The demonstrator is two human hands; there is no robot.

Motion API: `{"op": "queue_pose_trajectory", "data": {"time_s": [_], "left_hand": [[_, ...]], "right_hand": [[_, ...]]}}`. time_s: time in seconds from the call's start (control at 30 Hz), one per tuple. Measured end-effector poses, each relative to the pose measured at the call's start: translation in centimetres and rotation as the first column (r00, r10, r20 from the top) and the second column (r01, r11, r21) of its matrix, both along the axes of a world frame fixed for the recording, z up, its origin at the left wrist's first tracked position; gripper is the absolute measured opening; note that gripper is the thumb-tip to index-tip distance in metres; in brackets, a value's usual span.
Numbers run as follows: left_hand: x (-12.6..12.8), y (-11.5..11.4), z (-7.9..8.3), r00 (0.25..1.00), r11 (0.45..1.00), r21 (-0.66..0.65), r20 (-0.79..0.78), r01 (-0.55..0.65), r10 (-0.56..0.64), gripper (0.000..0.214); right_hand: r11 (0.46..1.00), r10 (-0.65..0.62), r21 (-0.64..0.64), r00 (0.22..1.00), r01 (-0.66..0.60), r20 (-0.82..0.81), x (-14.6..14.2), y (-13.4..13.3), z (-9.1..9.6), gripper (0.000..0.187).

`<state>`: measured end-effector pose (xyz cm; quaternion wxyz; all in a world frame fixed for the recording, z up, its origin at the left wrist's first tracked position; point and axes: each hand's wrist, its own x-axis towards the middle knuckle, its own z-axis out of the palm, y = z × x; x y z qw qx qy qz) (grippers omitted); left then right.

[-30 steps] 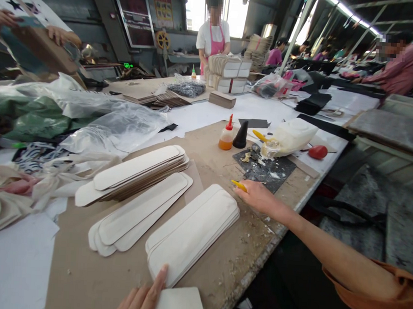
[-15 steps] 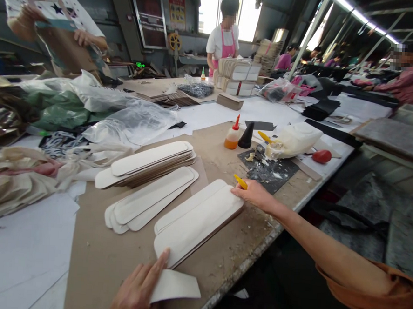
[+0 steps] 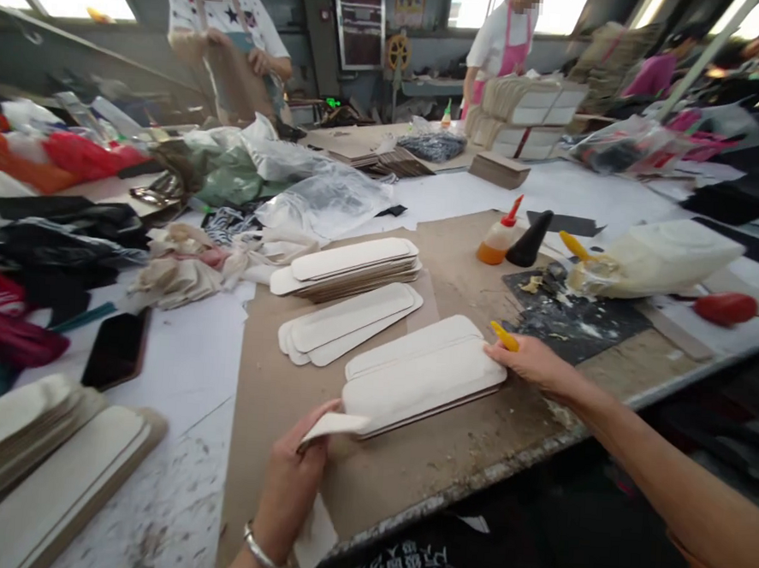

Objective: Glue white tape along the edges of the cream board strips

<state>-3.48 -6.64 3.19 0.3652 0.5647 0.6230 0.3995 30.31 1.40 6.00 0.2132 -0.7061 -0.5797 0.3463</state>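
My left hand [image 3: 301, 459] is closed on a curled white strip [image 3: 336, 424] at the near left end of a pile of long, round-cornered white boards [image 3: 421, 381]. Whether that strip joins the top board I cannot tell. Below my left wrist lies a loose white piece [image 3: 316, 533], partly hidden. My right hand [image 3: 535, 362] is closed at the pile's right end, with a yellow handle [image 3: 503, 335] sticking out of its fingers; the rest of that tool is hidden. Beyond the pile lie a few fanned boards [image 3: 351, 323] and a taller stack [image 3: 351, 265].
A glue bottle with a red tip [image 3: 502, 236], a black cone [image 3: 530, 240] and a white jug with a yellow handle in it [image 3: 670, 255] stand at the right around a stained dark mat [image 3: 576, 317]. A phone [image 3: 117, 349] and more board stacks [image 3: 77, 488] lie left. Two people stand across the table.
My view has swung left, so the table appears shifted right. My left hand, flat on the pile's near corner before, now grips the curled strip. The right hand stays at the pile's right end.
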Motion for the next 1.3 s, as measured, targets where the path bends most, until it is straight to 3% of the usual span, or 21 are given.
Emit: {"op": "queue_pose_trajectory", "data": {"time_s": [0.03,0.07,0.13,0.2,0.4,0.73,1.07,1.3], "left_hand": [[0.3,0.0,0.6,0.982,0.982,-0.142,0.130,-0.120,0.139,0.037],[0.6,0.0,1.1,0.935,0.946,-0.277,0.259,-0.167,0.241,0.046],[1.2,0.1,1.8,0.832,0.881,-0.449,0.423,-0.152,0.359,0.062],[1.5,0.2,2.0,0.798,0.861,-0.498,0.478,-0.099,0.368,0.066],[1.8,0.7,1.6,0.813,0.870,-0.486,0.473,-0.081,0.340,0.053],[1.4,-0.6,1.0,0.784,0.868,-0.467,0.470,-0.170,0.406,0.051],[1.9,-1.2,3.4,0.765,0.845,-0.513,0.480,-0.153,0.430,0.059],[0.8,-1.3,2.2,0.819,0.879,-0.463,0.454,-0.119,0.350,0.054]], "right_hand": [[1.000,-0.024,-0.013,0.999,0.024,-0.025,-0.1,-0.1,0.4,0.035],[0.998,-0.049,-0.031,0.997,0.048,-0.053,-0.1,-0.2,0.8,0.037],[0.994,-0.092,-0.062,0.991,0.086,-0.096,-0.4,-0.4,1.5,0.042],[0.990,-0.123,-0.084,0.983,0.112,-0.138,-0.7,-0.7,2.3,0.047],[0.973,-0.211,-0.156,0.922,0.169,-0.324,-2.1,-2.0,3.8,0.059],[0.975,-0.216,-0.148,0.848,0.164,-0.484,-3.8,-3.5,4.6,0.055],[0.997,-0.081,-0.042,0.916,0.070,-0.393,-3.8,-4.9,4.5,0.046],[0.999,-0.042,0.001,0.934,0.045,-0.356,-4.0,-5.6,4.9,0.043]]}}
